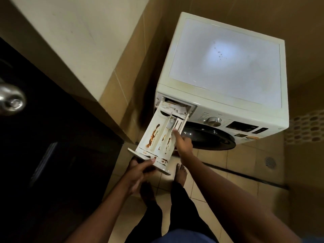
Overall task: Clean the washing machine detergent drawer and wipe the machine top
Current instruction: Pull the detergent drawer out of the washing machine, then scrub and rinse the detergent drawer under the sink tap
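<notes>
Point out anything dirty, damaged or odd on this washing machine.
Rusty orange-brown stains streak the compartments of the pulled-out white plastic detergent drawer. A few small dark specks dot the white washing machine top.

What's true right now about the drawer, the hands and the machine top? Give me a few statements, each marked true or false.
1. The detergent drawer is pulled out of the washing machine. True.
2. The left hand holds a cloth. False: it grips the drawer's front.
3. The drawer is clean inside. False: brown-orange residue streaks its compartments.
4. The right hand reaches a forefinger into the drawer. True.
5. A bottle stands on the machine top. False: only a few small spots show there.
</notes>
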